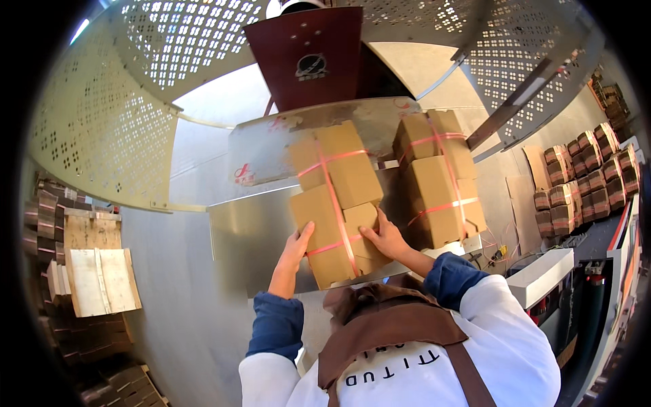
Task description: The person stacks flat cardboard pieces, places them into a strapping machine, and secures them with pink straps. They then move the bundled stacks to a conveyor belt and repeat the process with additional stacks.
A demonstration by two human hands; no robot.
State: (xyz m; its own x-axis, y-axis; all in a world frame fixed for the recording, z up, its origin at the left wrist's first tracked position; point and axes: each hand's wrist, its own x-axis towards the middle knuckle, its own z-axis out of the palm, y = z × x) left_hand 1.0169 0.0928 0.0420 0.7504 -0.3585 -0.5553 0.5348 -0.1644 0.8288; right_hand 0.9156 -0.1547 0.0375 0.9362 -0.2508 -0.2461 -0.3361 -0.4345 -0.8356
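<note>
A bundle of brown cardboard (346,183), bound crosswise with pink strapping, lies in front of me on a metal worktable (244,227). My left hand (293,252) grips its near left side, thumb on top. On the opposite side my right hand (388,239) holds the near right edge, thumb laid over the cardboard; the fingers of both hands are partly hidden. A second strapped cardboard bundle (434,186) rests just to the right, touched by neither hand.
A dark red machine housing (308,61) stands beyond the table, flanked by perforated metal guards (102,136). More strapped bundles (586,180) are stacked on the right. A pallet-like wooden stack (102,281) sits left. A white box-shaped part (540,278) and loose strapping (498,251) lie near right.
</note>
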